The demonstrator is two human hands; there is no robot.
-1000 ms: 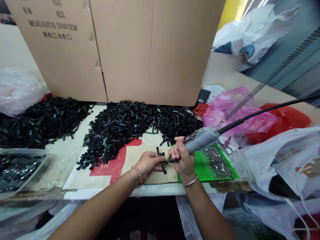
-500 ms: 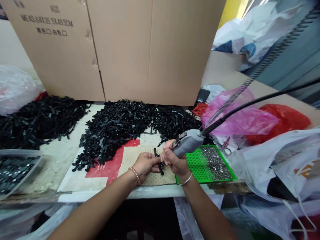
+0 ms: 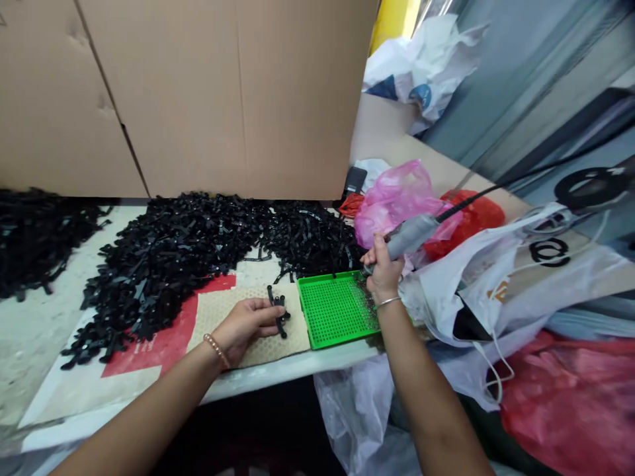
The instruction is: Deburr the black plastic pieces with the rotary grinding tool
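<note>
Pinched in the fingers of my left hand (image 3: 251, 324) are small black strap-like parts (image 3: 278, 312), held over a beige textured mat (image 3: 292, 336). My right hand (image 3: 384, 274) is wrapped round a grey electric screwdriver (image 3: 413, 235), a black cable running from its back end. The tool's tip points down over the right part of a green perforated tray (image 3: 330, 311), where small metal pieces (image 3: 366, 301) lie. My right hand hides some of them. The tray stands just right of the mat.
Black parts (image 3: 169, 264) are heaped on the table behind and left of the mat. A large cardboard box (image 3: 198, 99) rises behind them. Pink (image 3: 391, 198), red (image 3: 471, 215) and white plastic bags (image 3: 446, 284) lie at the right.
The view has swung right. My right hand has moved the screwdriver from the black parts in my left hand over to the green tray. My left hand still holds the parts.
</note>
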